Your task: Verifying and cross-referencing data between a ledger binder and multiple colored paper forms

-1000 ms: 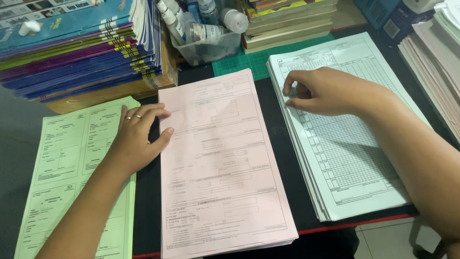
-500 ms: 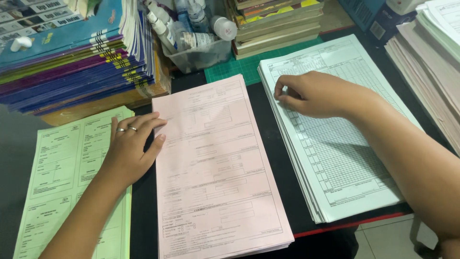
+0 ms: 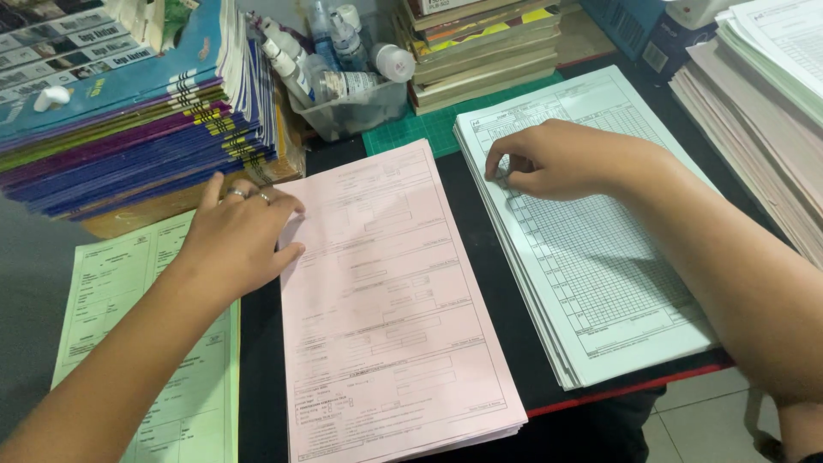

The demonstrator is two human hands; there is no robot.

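Head view: left hand (image 3: pixel 236 240) flat, fingers spread, pinning the pink form stack (image 3: pixel 390 317) at its upper-left edge, holding nothing. Right hand (image 3: pixel 549 159) pinches the white form stack's (image 3: pixel 591 257) top sheet near its upper-left corner, fingertips narrow. Green forms (image 3: pixel 111 343) lie left of the pink stack.

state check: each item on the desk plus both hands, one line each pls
Left hand: flat, fingertips on the pink stack's left edge.
Right hand: fingers pinched at the white stack's top-left corner.
Pink stack: flat, squared.
White stack: flat, edges slightly fanned.
Green stack: flat, partly under the left arm.
Folders: piled flat.
Bottles: capped, leaning in a clear tub.
Books: stacked, closed.
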